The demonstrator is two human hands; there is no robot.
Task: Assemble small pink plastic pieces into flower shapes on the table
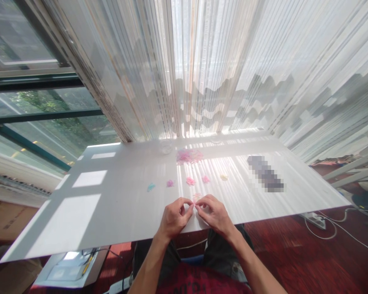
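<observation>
Near the front edge of the white table, my left hand and my right hand meet, each with thumb and forefinger pinched. Between the fingertips is a small, thin pink piece, too small to name surely. Just beyond it lies a little pale pink-orange heap. Farther back is a row of small heaps of similar thin pieces: a teal heap, a purple heap, a bright pink heap, a second pink heap and a yellow heap. Behind them spreads a larger pink pile.
A clear round dish stands at the table's back, with another faint clear round thing to its right. A dark pixelated object lies on the right. Striped curtains hang behind. A power strip and cables are on the floor.
</observation>
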